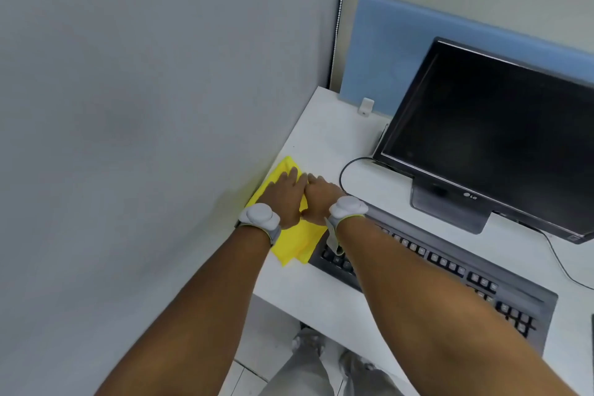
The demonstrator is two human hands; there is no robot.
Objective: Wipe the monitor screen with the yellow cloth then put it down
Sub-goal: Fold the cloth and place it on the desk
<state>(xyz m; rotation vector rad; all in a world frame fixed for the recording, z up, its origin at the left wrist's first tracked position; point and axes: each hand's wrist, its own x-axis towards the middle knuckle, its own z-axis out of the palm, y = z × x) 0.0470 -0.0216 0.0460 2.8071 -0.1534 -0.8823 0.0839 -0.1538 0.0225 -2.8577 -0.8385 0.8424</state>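
Yellow cloth (294, 239): lies flat on the white desk (324, 138), at its left edge against the grey wall (144, 106), just beside the near end of the keyboard (450, 270).
Left hand (284, 199): my palm rests flat on the cloth, fingers spread and extended, not pinching it.
Right hand (321, 202): pressed down beside my left, touching it; fingers look flat on the cloth's right part, though whether any curl under an edge I cannot tell from this angle.
Monitor (495, 135): dark screen, well apart from the cloth and both hands, nothing touching it.
Progress: I judge this to be either end of the job; the cloth is down and the screen shows no clear sign of being wiped or not.
Left to do: if the start, gather the cloth and carry it to the screen; if the end, just lift my hands away.
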